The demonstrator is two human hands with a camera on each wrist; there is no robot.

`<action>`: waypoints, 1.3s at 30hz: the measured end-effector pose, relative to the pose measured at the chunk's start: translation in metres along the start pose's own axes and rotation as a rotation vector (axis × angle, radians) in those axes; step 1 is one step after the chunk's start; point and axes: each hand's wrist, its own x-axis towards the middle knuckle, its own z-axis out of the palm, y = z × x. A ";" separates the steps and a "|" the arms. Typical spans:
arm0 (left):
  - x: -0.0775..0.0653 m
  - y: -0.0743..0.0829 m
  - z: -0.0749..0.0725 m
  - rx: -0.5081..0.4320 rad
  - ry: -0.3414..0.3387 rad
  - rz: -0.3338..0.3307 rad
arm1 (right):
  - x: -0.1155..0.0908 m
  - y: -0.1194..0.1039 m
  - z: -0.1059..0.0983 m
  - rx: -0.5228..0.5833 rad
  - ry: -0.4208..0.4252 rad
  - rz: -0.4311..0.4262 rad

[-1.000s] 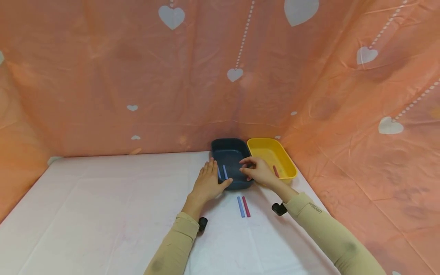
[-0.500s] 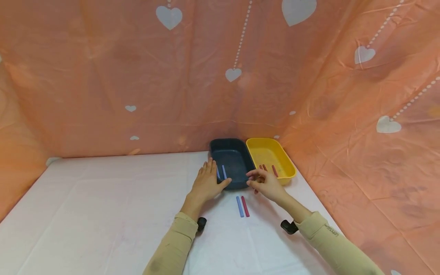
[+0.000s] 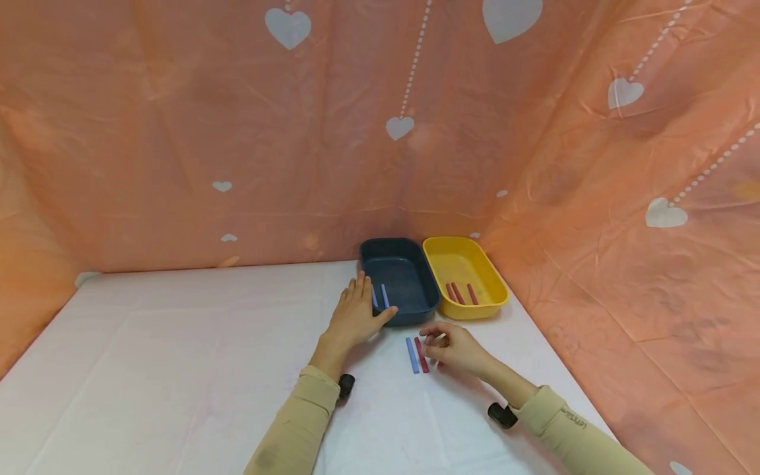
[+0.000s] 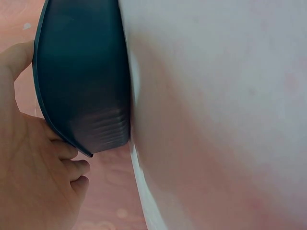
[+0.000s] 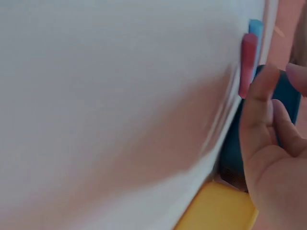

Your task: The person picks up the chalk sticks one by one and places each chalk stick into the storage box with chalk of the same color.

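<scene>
My left hand [image 3: 354,318] rests on the near left rim of a dark blue tray [image 3: 410,264], fingers straight and thumb spread along the edge. Two blue chalk sticks [image 3: 384,295] lie inside that tray, one partly hidden by the fingers. In front of the trays, a blue chalk stick [image 3: 412,355] and a red chalk stick [image 5: 248,62] lie side by side on the white cloth. My right hand [image 3: 456,348] hovers right beside the red one, fingers loosely bent with a gap between thumb and fingertips and nothing held.
A yellow tray [image 3: 494,280] stands against the dark blue one on its right, with three red chalk sticks [image 3: 472,294] in it. An orange curtain [image 3: 332,165] with white hearts rises behind and to the right of the white-covered table [image 3: 196,356].
My right hand has drawn back from above the trays toward the red chalk stick on the cloth, uncovering the red sticks in the yellow tray. My left hand stays at the rim.
</scene>
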 end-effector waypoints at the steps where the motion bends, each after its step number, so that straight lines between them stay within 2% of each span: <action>1: 0.000 0.000 0.000 0.000 0.000 0.002 | 0.000 0.001 0.002 -0.006 -0.007 0.009; 10: 0.001 0.002 -0.002 -0.010 0.010 0.018 | 0.004 0.003 0.008 -0.049 -0.013 0.039; 20: 0.002 0.002 -0.001 0.014 0.003 0.010 | 0.009 0.001 0.010 -0.105 -0.023 0.026; 31: -0.001 0.002 -0.003 0.005 0.001 0.002 | 0.011 0.001 0.011 -0.067 -0.037 0.058; 39: -0.002 0.002 -0.003 -0.007 -0.004 -0.001 | 0.009 0.002 0.012 -0.040 -0.016 0.058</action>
